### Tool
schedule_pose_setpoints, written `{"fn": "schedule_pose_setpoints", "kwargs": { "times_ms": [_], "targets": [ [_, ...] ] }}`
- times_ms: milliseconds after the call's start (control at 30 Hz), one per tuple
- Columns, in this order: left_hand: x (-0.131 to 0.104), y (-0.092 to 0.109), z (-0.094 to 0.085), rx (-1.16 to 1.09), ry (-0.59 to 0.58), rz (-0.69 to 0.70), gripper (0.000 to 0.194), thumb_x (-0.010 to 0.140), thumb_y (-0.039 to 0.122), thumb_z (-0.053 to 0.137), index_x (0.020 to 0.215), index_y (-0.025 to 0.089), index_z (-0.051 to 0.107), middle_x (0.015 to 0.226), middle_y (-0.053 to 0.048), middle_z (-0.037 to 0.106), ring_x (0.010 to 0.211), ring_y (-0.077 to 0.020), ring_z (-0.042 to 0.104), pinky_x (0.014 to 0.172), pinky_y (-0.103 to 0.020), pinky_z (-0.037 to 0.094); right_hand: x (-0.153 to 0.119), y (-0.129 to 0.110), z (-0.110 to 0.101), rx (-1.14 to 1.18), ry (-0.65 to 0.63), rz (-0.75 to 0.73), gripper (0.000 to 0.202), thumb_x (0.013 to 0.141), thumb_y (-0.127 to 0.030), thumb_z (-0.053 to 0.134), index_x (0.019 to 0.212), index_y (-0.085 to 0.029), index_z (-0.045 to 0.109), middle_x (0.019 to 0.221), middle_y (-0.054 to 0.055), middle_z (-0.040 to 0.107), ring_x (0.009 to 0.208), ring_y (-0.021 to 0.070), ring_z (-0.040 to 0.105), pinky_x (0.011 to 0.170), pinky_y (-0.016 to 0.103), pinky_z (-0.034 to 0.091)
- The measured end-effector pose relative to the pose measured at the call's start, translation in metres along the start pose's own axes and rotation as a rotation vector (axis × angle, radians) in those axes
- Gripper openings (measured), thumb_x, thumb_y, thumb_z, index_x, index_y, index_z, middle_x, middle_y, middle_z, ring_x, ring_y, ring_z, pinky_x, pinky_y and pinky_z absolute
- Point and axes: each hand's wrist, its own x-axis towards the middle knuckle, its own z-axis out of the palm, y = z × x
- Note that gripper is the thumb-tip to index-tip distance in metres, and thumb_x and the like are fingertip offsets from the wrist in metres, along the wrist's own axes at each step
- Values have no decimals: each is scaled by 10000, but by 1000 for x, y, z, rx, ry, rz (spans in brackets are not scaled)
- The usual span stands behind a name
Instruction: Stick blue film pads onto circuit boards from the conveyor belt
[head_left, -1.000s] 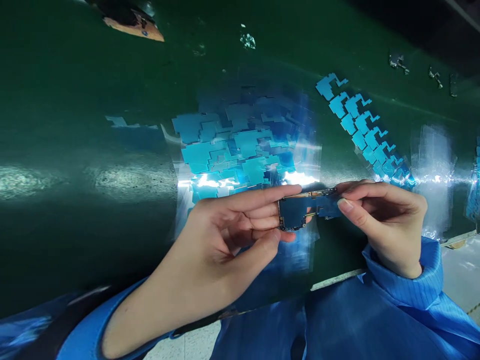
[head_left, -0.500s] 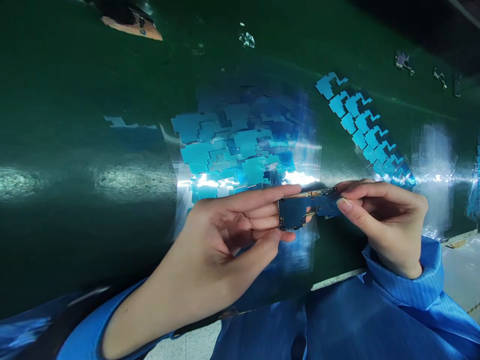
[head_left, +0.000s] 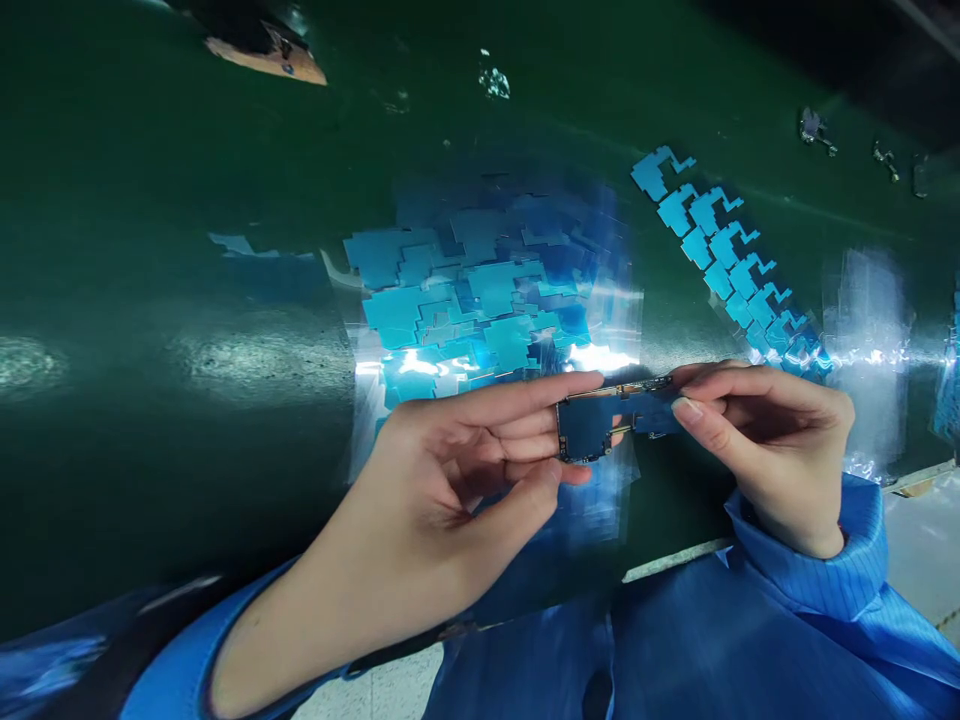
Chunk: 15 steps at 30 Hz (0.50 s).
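A small circuit board (head_left: 589, 425) with a dark blue film over much of its face is held level above the green table. My left hand (head_left: 465, 490) grips its left part, with the index finger along the upper edge, the other fingers behind and the thumb near the lower left corner. At the board's right end, my right hand (head_left: 765, 440) pinches it between thumb and index finger. Below and behind the board lies a sheet of blue die-cut film pieces (head_left: 450, 290), partly hidden by my left hand.
A strip of blue film pieces (head_left: 720, 250) slants across the green table (head_left: 112, 200) at right, with clear plastic sheets (head_left: 874, 340) beside it. Several small boards (head_left: 814, 130) lie far right. Part of another person's hand (head_left: 277, 62) shows at top left.
Both hands stay almost still on the board. At top right, the small boards have shifted slightly to the right and down in view.
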Motion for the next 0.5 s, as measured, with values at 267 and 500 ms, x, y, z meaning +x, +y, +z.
{"fn": "schedule_pose_setpoints", "kwargs": {
  "times_ms": [267,500],
  "targets": [
    [0,-1,1,-16,17,25,389,690,116,673,1011,320,752,862,58,784,690,-157,751,709,-212,614,0,0,1,32,-3,2,186,710,-67,760,792,-232,738,795,-21,744,745,131,715,690,204,620],
    [-1,0,-1,60,36,-4,372,693,164,677,1030,304,750,837,26,785,668,-183,749,699,-266,628,1,-2,3,48,-1,0,205,706,-42,750,787,-231,737,777,-26,742,731,119,715,679,178,622]
  ]
}}
